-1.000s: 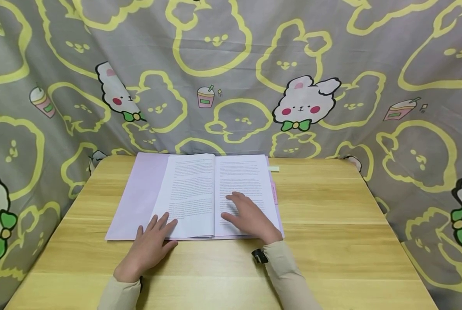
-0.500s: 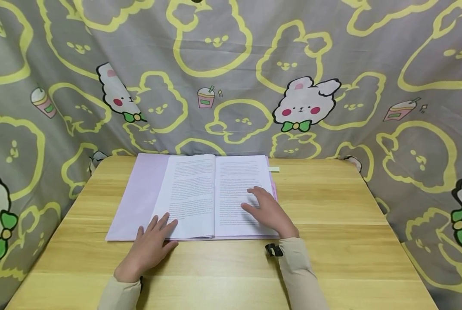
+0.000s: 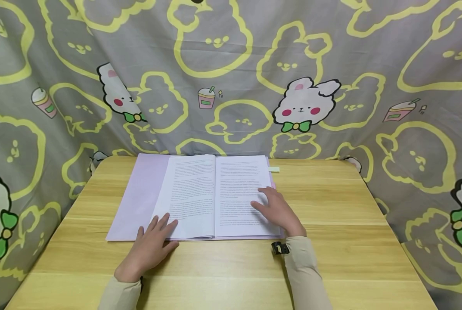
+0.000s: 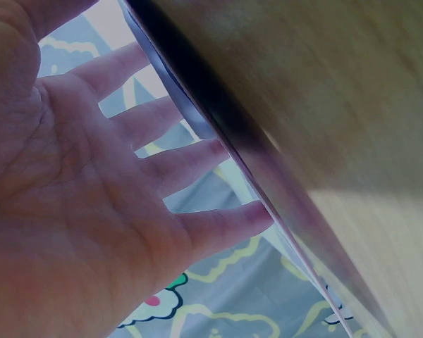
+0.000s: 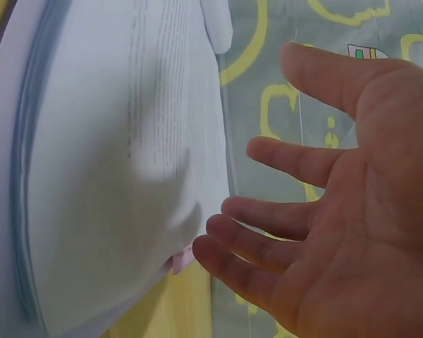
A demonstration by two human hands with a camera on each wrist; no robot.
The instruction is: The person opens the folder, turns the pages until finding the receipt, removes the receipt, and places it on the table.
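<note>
Head view: left hand (image 3: pixel 147 249) across book's (image 3: pixel 192 193) edge, tabletop (image 3: pixel 331 202) rightward.

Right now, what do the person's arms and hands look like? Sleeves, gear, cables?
Left hand and right hand: bare, no gloves or rings showing. Plain beige fabric left sleeve; matching right sleeve, lightly creased. Small, blocky black device at the right wrist; only a black edge shows at the left. No cables visible.
</note>
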